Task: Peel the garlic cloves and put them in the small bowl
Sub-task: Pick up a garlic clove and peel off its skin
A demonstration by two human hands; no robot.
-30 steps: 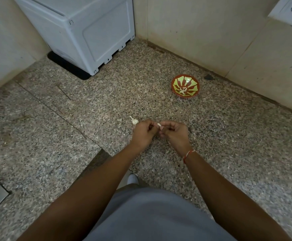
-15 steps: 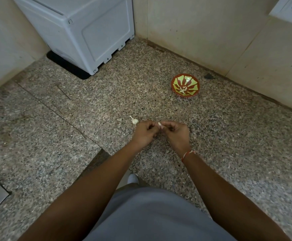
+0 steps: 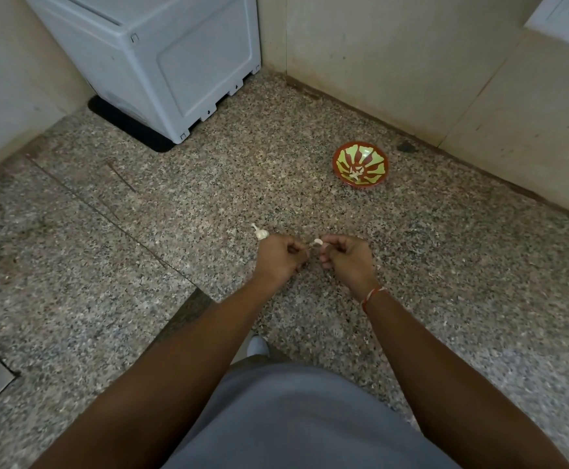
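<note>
From over the person's shoulder, the two hands have drawn slightly apart: the right hand (image 3: 345, 257) pinches the garlic clove (image 3: 317, 242), while the left hand (image 3: 279, 257) tugs a strip of skin away, so peeling is underway. The garlic bulb (image 3: 260, 232) sits just beyond the left knuckles; the small bowl (image 3: 360, 164) waits well beyond the grip, to its right.

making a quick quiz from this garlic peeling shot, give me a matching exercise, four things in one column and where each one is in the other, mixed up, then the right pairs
Things:
1. garlic clove
2. small bowl
3. garlic bulb
4. white appliance

Places:
A. far left corner, against the wall
B. on the counter just beyond the left hand
C. pinched between both hands, the right hand among them
D. on the counter near the far right wall, pale pieces inside

Pairs: 1-C, 2-D, 3-B, 4-A
</note>
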